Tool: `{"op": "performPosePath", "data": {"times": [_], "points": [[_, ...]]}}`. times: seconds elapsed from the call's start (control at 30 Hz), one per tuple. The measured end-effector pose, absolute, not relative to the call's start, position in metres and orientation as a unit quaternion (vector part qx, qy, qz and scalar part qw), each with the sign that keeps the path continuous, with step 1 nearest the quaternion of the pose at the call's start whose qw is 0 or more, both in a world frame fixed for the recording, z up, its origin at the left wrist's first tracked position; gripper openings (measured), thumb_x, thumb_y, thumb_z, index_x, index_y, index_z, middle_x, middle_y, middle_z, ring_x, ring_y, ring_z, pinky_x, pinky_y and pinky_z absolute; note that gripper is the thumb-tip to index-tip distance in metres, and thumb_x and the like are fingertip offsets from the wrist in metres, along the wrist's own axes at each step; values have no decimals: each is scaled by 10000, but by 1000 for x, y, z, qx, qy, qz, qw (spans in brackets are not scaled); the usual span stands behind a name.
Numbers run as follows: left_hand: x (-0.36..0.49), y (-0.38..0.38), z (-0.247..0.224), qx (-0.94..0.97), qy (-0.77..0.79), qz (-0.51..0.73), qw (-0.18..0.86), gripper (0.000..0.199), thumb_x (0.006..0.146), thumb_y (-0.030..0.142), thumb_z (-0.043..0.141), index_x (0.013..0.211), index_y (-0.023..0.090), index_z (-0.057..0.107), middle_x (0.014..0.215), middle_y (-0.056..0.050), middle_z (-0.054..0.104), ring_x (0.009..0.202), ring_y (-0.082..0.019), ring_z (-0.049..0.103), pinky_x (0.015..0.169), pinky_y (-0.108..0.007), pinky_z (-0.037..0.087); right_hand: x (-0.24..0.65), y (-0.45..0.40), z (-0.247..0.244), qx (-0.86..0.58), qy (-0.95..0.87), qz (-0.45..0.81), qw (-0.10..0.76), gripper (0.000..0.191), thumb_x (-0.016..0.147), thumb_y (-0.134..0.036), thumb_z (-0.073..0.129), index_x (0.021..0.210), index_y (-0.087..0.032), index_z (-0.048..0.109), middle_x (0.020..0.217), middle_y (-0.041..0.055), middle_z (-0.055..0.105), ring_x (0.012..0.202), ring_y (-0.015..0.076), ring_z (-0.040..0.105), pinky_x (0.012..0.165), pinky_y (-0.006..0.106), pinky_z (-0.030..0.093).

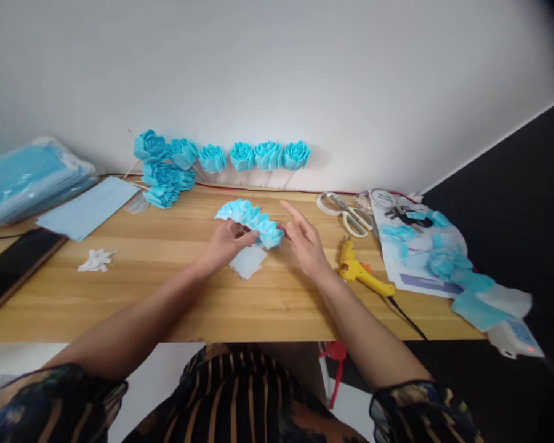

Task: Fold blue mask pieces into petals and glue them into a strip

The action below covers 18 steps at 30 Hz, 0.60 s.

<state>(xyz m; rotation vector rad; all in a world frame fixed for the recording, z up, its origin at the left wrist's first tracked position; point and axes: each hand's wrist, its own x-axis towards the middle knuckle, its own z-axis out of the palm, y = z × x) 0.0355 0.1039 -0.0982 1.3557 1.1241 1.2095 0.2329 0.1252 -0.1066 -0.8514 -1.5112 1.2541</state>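
Observation:
A curved row of folded blue petals (250, 216) is held up over the wooden table between my hands. My left hand (231, 241) grips it from below, thumb along the near side. At the row's right end, my right hand (302, 242) pinches the last petal between thumb and a finger, its index finger stretched out forward. Just beneath, a small stack of pale blue-white squares (248, 262) lies on the table, partly covered by the petals and my left hand.
Several finished blue flowers on sticks (242, 156) lean on the wall. Right are scissors (357, 221), a yellow glue gun (364, 274) and a paper sheet with blue scraps (409, 246). Left lie white strips (96, 260), a phone (16, 264), a blue sheet (90, 206) and bagged masks (32, 178).

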Motion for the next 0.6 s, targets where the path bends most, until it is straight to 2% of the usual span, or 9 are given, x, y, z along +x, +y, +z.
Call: {"op": "performPosePath", "data": {"times": [0.07,0.13,0.2,0.3,0.37,0.43,0.53,0.6], "points": [[37,104,-99,562,468,500,463,330,740,342,778,524,165,604,554,-40,590,558,-146,527,549,-271,402,232,126,-106,-332,-630,533,457,741,849,-530,700,1502,-272,461,878,10,718,802,171,660,776,316,542],[39,104,-99,559,472,508,455,295,740,340,770,556,161,624,564,-37,606,542,-139,515,526,-265,385,230,127,-106,-323,-643,537,440,834,806,-484,754,1531,-269,404,935,19,716,825,173,659,779,310,535],[42,103,-98,557,480,507,451,270,729,328,771,578,161,623,545,-16,590,506,-122,483,501,-257,356,230,127,-107,-328,-661,515,436,846,805,-429,762,1542,-268,381,961,21,700,832,167,648,778,303,524],[46,99,-94,555,476,505,458,271,713,320,785,579,168,605,534,1,578,510,-120,501,506,-250,365,231,127,-108,-340,-686,472,438,786,828,-340,727,1536,-266,393,857,-20,638,752,136,595,733,276,490],[47,96,-91,541,458,516,481,237,701,339,805,670,166,646,640,-23,662,615,-157,599,578,-261,445,232,127,-107,-349,-695,454,435,741,839,-291,693,1525,-271,411,807,-42,595,717,122,559,719,268,469],[47,95,-90,520,441,529,506,288,686,382,825,811,161,690,818,-57,742,775,-203,677,701,-297,516,232,126,-106,-358,-700,443,431,714,842,-266,667,1513,-267,425,806,-44,588,726,122,553,730,271,463],[48,96,-93,496,431,540,526,418,668,437,839,946,151,711,1029,-95,768,966,-251,706,869,-350,537,232,125,-103,-369,-707,427,426,681,838,-254,650,1488,-243,445,800,-41,591,728,127,557,730,275,461],[49,99,-97,487,429,541,535,473,655,436,850,1003,147,712,1096,-103,761,1024,-261,705,928,-366,527,232,124,-102,-374,-712,420,420,648,832,-241,650,1455,-238,472,771,-47,584,702,128,553,717,277,461]]}}
